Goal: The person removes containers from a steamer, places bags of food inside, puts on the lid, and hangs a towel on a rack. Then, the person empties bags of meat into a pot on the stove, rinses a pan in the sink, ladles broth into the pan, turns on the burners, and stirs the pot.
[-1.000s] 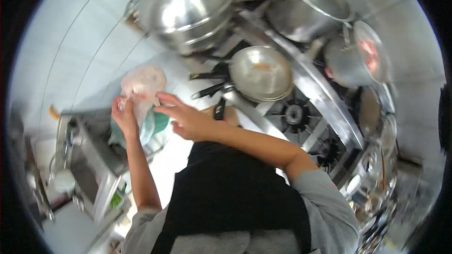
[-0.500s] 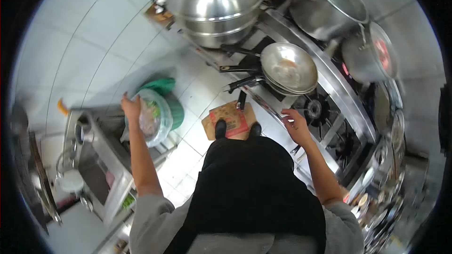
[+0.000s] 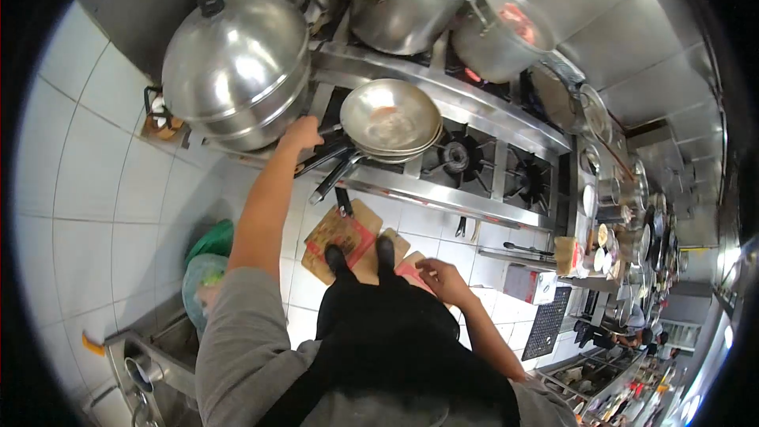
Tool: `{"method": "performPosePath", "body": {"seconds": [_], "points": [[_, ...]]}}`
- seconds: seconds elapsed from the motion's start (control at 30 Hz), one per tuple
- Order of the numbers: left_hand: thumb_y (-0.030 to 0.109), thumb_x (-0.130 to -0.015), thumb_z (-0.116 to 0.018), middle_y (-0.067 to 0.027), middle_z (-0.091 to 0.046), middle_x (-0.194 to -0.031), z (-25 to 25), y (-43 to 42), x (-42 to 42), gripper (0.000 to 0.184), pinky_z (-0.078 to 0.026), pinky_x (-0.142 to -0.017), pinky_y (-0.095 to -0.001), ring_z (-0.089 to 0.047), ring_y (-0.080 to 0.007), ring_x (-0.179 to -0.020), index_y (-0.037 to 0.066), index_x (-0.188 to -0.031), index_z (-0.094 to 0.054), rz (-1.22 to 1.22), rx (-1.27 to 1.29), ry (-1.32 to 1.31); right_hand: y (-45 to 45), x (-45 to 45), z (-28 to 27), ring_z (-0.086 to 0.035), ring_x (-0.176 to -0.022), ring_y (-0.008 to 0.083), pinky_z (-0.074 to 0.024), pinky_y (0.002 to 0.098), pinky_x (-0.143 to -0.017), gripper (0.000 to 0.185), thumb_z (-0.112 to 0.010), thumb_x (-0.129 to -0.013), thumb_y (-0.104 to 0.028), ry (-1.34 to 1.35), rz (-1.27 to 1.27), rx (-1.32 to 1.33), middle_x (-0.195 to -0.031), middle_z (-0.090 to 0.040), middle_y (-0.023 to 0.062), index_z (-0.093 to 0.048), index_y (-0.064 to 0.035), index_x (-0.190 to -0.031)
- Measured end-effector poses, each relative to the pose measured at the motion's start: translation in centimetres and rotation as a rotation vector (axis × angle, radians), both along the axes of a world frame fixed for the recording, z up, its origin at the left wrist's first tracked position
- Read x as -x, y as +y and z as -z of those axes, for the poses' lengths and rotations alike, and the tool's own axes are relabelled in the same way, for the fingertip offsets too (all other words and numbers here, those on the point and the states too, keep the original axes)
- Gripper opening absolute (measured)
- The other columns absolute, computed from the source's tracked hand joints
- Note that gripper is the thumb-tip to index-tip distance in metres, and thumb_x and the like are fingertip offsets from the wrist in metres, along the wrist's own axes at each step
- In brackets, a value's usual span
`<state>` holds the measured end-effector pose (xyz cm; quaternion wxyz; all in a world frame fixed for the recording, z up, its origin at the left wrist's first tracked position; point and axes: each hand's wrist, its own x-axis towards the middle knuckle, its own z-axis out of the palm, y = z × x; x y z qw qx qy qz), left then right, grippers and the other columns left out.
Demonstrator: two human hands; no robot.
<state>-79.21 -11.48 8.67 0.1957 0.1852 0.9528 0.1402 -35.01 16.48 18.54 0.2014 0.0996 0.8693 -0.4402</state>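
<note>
My left hand (image 3: 302, 134) is closed around a handle at the left side of the stacked pans (image 3: 390, 117), close against the large domed steamer pot (image 3: 237, 63). Its fingers are partly hidden. Other black handles (image 3: 338, 175) of the stack stick out just below it. My right hand (image 3: 444, 281) hangs over the floor near the flattened cardboard (image 3: 411, 273), loosely curled with its fingers apart and nothing in it. The pans rest on the stove (image 3: 371, 182), beside the bare burner (image 3: 458, 155).
Tall pots (image 3: 411, 8) stand along the stove's back, one with reddish meat (image 3: 518, 22). A lined green bin (image 3: 209, 241) is at the lower left beside the sink (image 3: 118, 348). Bowls and utensils fill the counter at right. Distant people (image 3: 632, 340) are at far right.
The view has turned toward the stove. My left hand has left the bagged bin and reached up to the pan stack. My right hand has moved from the stove's edge to over the floor.
</note>
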Motion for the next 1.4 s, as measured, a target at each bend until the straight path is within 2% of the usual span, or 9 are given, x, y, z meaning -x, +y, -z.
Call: {"method": "performPosePath", "body": {"seconds": [0.07, 0.17, 0.37, 0.77, 1.0, 1.03, 1.13, 1.27, 1.4], "points": [[0.021, -0.078, -0.073, -0.0237, -0.071, -0.111, -3.9, -0.4, -2.1, 0.029, -0.053, -0.092, -0.0484, -0.068, -0.0385, -0.104, 0.003, -0.1, -0.074, -0.012, -0.071, -0.069, 1.3, -3.0, 0.1, -0.071, -0.102, 0.0266, -0.0577, 0.0367, -0.088, 0.026, -0.064, -0.096, -0.013, 0.006, 0.087, 0.009, -0.109, -0.073, 0.0163, -0.066, -0.0007, -0.119], [0.025, -0.077, -0.075, -0.0229, -0.072, -0.102, -5.3, -0.8, -5.6, 0.029, -0.055, -0.088, -0.0465, -0.069, -0.0386, -0.099, 0.003, -0.096, -0.075, -0.015, -0.008, 0.166, 3.2, -6.0, 2.0, -0.071, -0.102, 0.0252, -0.0579, 0.0365, -0.088, 0.025, -0.064, -0.096, -0.009, 0.006, 0.088, 0.01, -0.111, -0.073, 0.0142, -0.065, -0.0005, -0.12], [0.025, -0.077, -0.073, -0.0209, -0.072, -0.095, -10.2, -4.5, -17.5, 0.027, -0.054, -0.084, -0.0494, -0.069, -0.0388, -0.094, 0.004, -0.093, -0.072, -0.317, -0.247, 0.174, 5.3, -3.2, 3.6, -0.071, -0.101, 0.0259, -0.0581, 0.0355, -0.083, 0.027, -0.065, -0.094, -0.009, 0.039, -0.201, -0.02, -0.111, -0.073, 0.0157, -0.066, 0.0003, -0.119], [0.028, -0.076, -0.073, -0.0238, -0.068, -0.082, -18.4, -21.1, -60.6, 0.027, -0.052, -0.076, -0.0521, -0.067, -0.043, -0.083, 0.004, -0.087, -0.071, -1.185, -0.179, 0.343, -5.0, 2.4, 5.3, -0.07, -0.102, 0.0238, -0.058, 0.0345, -0.081, 0.026, -0.063, -0.095, -0.009, 0.132, -0.747, 0.094, -0.113, -0.071, 0.0155, -0.064, 0.0006, -0.119], [0.027, -0.078, -0.076, -0.0233, -0.06, -0.067, -17.0, -32.3, -83.7, 0.034, -0.05, -0.068, -0.0478, -0.063, -0.0401, -0.067, -0.003, -0.091, -0.068, -1.714, -0.3, 0.308, -26.5, 1.1, 3.4, -0.068, -0.094, 0.0148, -0.0543, 0.0292, -0.078, 0.022, -0.064, -0.096, -0.009, 0.165, -1.239, 0.239, -0.104, -0.072, 0.0072, -0.065, -0.0017, -0.117], [0.029, -0.082, -0.077, -0.0151, -0.054, -0.056, -15.2, -34.7, -86.7, 0.035, -0.046, -0.053, -0.0414, -0.056, -0.0273, -0.051, -0.004, -0.082, -0.064, -1.685, -0.365, 0.365, -30.5, 0.3, 2.9, -0.066, -0.093, 0.013, -0.0536, 0.0285, -0.078, 0.021, -0.065, -0.097, -0.01, 0.15, -1.271, 0.236, -0.102, -0.072, 0.006, -0.065, -0.0025, -0.116], [0.024, -0.089, -0.073, 0.0001, -0.047, -0.054, -14.6, -39.5, -92.1, 0.031, -0.03, -0.039, -0.0309, -0.04, -0.0108, -0.041, 0.003, -0.073, -0.058, -1.849, -1.01, 0.224, -43.4, -1.9, 1.7, -0.065, -0.091, 0.0117, -0.0526, 0.0275, -0.077, 0.021, -0.064, -0.098, -0.012, 0.222, -1.443, 0.332, -0.1, -0.071, 0.0043, -0.065, -0.0039, -0.117], [0.026, -0.09, -0.073, 0.0012, -0.04, -0.053, -10.4, -44.6, -97.3, 0.043, -0.024, -0.037, -0.0263, -0.036, -0.0078, -0.041, 0.013, -0.065, -0.041, -1.865, -1.448, 0.041, -61.4, -8.4, -4.9, -0.069, -0.095, 0.019, -0.054, 0.0331, -0.086, 0.026, -0.065, -0.097, -0.011, 0.403, -1.468, 0.449, -0.107, -0.072, 0.0123, -0.064, -0.0048, -0.123], [0.029, -0.086, -0.075, -0.0021, -0.047, -0.053, -7.0, -47.0, -101.6, 0.04, -0.032, -0.036, -0.0282, -0.043, -0.0107, -0.039, 0.008, -0.06, -0.052, -1.904, -1.311, 0.139, -78.9, -15.1, -7.9, -0.066, -0.113, 0.0302, -0.052, 0.0375, -0.096, 0.044, -0.066, -0.095, -0.019, 0.629, -1.467, 0.502, -0.125, -0.067, 0.0191, -0.056, -0.0034, -0.135]]}}
